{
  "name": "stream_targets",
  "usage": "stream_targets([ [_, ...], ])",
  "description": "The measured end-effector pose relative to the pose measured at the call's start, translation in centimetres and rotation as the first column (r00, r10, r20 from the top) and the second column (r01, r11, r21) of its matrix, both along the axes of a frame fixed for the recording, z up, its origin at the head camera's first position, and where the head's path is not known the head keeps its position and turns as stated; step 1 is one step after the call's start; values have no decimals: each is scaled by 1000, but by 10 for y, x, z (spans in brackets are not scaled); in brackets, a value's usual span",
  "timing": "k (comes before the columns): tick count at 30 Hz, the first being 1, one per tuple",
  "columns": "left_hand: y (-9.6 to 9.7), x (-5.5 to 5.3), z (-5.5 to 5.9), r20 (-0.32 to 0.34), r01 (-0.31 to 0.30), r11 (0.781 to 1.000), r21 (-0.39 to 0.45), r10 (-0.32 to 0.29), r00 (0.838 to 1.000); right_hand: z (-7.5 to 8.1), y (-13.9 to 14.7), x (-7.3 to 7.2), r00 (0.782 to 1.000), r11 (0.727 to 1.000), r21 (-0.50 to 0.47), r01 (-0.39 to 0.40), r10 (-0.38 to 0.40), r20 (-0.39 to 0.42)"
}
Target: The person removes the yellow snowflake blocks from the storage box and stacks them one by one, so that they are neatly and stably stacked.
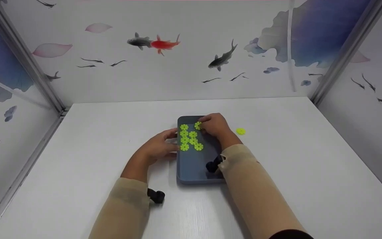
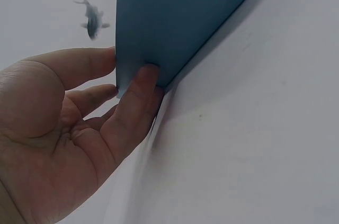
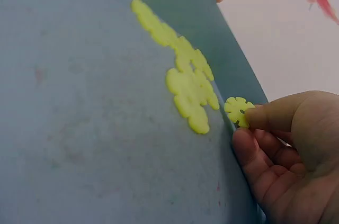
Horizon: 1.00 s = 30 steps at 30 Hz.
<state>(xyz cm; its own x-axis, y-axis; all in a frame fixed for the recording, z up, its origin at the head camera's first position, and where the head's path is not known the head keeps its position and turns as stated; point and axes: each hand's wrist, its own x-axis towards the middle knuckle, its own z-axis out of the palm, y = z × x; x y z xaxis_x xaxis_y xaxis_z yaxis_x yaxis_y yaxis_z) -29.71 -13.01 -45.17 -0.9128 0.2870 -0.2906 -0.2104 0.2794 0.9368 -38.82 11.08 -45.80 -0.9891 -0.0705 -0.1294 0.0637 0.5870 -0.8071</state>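
1. Your right hand (image 1: 216, 124) pinches one notched, yellow-green disc (image 3: 234, 108) between thumb and fingertip, up by the far end of the tray. You hold it over the inside of the tray wall; whether it touches the tray, I cannot tell.

2. Your left hand (image 1: 156, 146) is relaxed, its thumb and fingers resting against the outside of the tray's left wall and rim, without clenching. From the left wrist you can see one fingertip lying flat on that outer wall.

3. Between your two hands sits the blue-grey tray (image 1: 191, 169), lengthwise to you on the white counter (image 1: 78, 166).

4. Inside the tray you have seven more yellow discs (image 1: 184, 146) lying flat: four in a column along the left wall, two just beside them, and one a little farther right. Several touch or lie edge to edge.

5. On the counter to your right, apart from the tray and just beyond your right wrist, lies another loose disc (image 1: 240, 131).

6. Your forearms wear a left beige sleeve (image 1: 121, 209) and a right beige sleeve (image 1: 257, 182). Facing you, the back wall (image 1: 177, 76) carries painted fish and petals.
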Motion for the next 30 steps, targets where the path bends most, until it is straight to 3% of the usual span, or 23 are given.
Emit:
stream_targets([
  [6,-1,0,3,-2,5,1000,9,-5,1000,2,-1,-2,999,997,-70,25,-27,-28],
  [11,-1,0,4,-26,6,1000,-11,-7,1000,8,-6,1,995,980,-192,51,-65,-70],
  [17,-1,0,1,-23,-3,1000,-14,3,1000,21,-13,7,989,934,-351,66,-109,-104],
  [24,0,1,-2,-26,0,1000,-27,0,1000,41,-8,12,984,860,-487,154,-177,-3],
  [30,-1,1,-3,-35,-5,1000,-28,4,999,61,10,20,987,793,-592,144,-157,30],
])
